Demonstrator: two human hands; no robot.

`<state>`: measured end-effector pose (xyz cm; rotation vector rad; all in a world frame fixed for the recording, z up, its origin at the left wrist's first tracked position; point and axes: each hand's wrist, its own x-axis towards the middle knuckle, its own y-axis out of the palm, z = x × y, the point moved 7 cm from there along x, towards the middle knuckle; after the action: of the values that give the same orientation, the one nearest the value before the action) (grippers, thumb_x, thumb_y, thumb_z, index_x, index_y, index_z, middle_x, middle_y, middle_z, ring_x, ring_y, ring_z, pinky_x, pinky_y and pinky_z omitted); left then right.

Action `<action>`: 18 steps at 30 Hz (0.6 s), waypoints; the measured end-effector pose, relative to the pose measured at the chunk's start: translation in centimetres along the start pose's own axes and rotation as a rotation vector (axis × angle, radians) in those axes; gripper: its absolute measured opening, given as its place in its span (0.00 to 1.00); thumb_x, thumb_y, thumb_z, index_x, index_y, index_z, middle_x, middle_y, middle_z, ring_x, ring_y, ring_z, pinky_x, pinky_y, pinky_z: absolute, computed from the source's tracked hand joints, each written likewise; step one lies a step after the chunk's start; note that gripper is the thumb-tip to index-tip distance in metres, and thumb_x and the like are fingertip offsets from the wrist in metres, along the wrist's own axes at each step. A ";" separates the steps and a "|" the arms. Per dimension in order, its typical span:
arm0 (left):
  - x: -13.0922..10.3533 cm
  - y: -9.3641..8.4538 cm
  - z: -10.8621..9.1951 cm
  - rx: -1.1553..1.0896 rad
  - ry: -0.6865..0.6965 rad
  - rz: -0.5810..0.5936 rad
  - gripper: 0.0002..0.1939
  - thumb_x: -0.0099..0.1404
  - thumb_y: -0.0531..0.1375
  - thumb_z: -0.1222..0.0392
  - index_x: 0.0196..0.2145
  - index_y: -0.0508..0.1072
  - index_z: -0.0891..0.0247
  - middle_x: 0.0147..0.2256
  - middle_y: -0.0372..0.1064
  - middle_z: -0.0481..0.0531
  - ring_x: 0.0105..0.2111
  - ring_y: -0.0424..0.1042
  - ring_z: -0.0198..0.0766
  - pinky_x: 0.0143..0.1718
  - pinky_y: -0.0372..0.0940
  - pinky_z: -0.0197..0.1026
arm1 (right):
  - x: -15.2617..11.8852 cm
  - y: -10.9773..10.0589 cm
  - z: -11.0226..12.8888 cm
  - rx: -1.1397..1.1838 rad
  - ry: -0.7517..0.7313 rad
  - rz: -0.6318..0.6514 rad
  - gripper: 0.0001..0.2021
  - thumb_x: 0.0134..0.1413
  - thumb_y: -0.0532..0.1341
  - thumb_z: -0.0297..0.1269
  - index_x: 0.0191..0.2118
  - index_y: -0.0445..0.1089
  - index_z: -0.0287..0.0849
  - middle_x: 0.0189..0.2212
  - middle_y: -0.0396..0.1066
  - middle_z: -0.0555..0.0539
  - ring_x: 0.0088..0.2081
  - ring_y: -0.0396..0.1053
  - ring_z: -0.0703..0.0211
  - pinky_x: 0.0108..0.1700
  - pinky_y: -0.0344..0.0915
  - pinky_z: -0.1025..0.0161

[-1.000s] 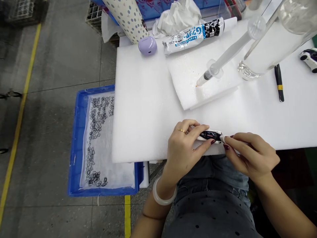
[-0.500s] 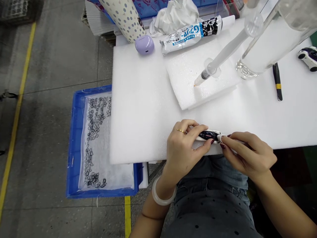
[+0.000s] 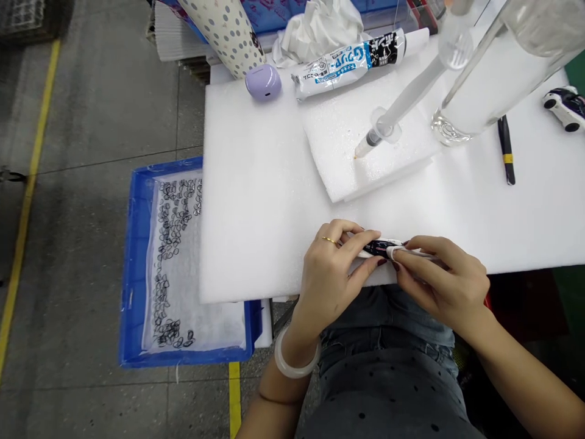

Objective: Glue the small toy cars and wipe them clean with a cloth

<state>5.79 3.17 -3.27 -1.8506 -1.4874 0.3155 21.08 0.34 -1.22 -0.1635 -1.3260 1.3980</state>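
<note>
My left hand [image 3: 333, 268] is closed on a small black-and-white toy car [image 3: 376, 248], gripping it between thumb and fingers at the front edge of the white foam sheet [image 3: 251, 207]. Against the car's dark top, my right hand [image 3: 443, 279] pinches a piece of white cloth [image 3: 395, 250], wrapped at the index fingertip. The cloth touches the car, and its tail trails under the right fingers. Part of the car is hidden by the hands and cloth.
A syringe [image 3: 402, 107] leans over a raised foam block [image 3: 329, 177]. Behind lie a glue tube [image 3: 350, 64], a purple case [image 3: 264, 83] and crumpled white cloth [image 3: 320, 27]. To the right are a glass bottle [image 3: 479, 91], tweezers [image 3: 506, 149] and another toy car [image 3: 565, 108]. A blue tray [image 3: 128, 262] sits lower left.
My right hand has shifted left with the cloth, which now covers more of the car's right part. The left hand keeps its hold. The whole view has moved slightly.
</note>
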 end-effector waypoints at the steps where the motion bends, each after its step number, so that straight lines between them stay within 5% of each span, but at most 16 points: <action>1: 0.0 0.0 0.0 0.003 0.001 0.000 0.13 0.67 0.65 0.61 0.48 0.77 0.64 0.42 0.69 0.54 0.41 0.69 0.42 0.42 0.69 0.45 | 0.0 0.0 -0.1 0.011 0.016 0.005 0.07 0.60 0.64 0.27 0.43 0.74 0.42 0.39 0.74 0.44 0.29 0.72 0.63 0.29 0.73 0.64; 11: -0.2 0.1 0.3 -0.022 -0.003 0.010 0.15 0.65 0.66 0.64 0.51 0.76 0.62 0.45 0.69 0.53 0.44 0.70 0.43 0.46 0.70 0.46 | -0.5 0.0 -0.6 -0.018 0.065 -0.044 0.07 0.61 0.65 0.28 0.43 0.74 0.42 0.42 0.74 0.42 0.28 0.72 0.64 0.28 0.72 0.65; 18: -0.1 0.2 0.4 -0.025 0.004 0.029 0.15 0.66 0.65 0.66 0.51 0.76 0.62 0.45 0.69 0.54 0.43 0.70 0.43 0.45 0.70 0.48 | -0.8 0.3 0.5 -0.054 -0.109 -0.051 0.12 0.57 0.66 0.25 0.47 0.72 0.41 0.38 0.75 0.43 0.30 0.72 0.59 0.28 0.71 0.62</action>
<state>5.65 3.24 -3.67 -1.8924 -1.4695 0.3089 20.75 -0.47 -1.70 -0.0899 -1.4495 1.3443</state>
